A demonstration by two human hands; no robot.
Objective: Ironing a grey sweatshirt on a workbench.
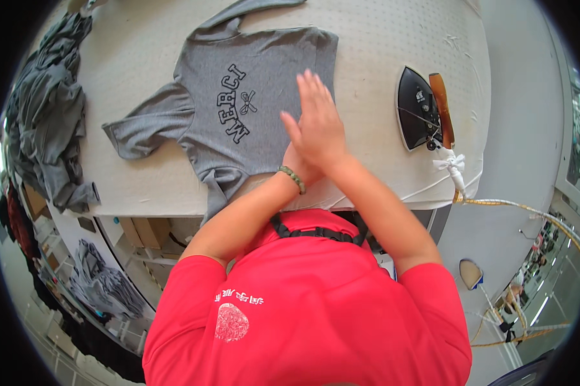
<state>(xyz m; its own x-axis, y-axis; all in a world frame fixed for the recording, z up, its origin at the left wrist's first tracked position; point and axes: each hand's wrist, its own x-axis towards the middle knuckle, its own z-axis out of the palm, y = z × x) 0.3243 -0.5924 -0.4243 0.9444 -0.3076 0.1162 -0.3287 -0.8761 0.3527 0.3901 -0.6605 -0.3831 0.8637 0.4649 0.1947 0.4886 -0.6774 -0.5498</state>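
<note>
A grey long-sleeved sweatshirt (pixel 206 96) lies spread on the padded ironing table (pixel 373 116), with dark lettering and a small bow motif on its chest. My right hand (pixel 322 125) is over the sweatshirt's lower right edge, its fingers stretched out flat. Under and behind it is my left hand (pixel 299 164), mostly hidden, with a green bead bracelet (pixel 293 180) on the wrist. The left fingers cannot be made out. Whether either palm presses on the cloth is unclear.
A black iron (pixel 418 109) with a wooden handle (pixel 442 109) rests on the table to the right, its cord (pixel 521 204) running off the edge. Crumpled grey garments (pixel 48 116) hang over the left edge. Below are cardboard boxes (pixel 145 233) and more grey clothes (pixel 106 283).
</note>
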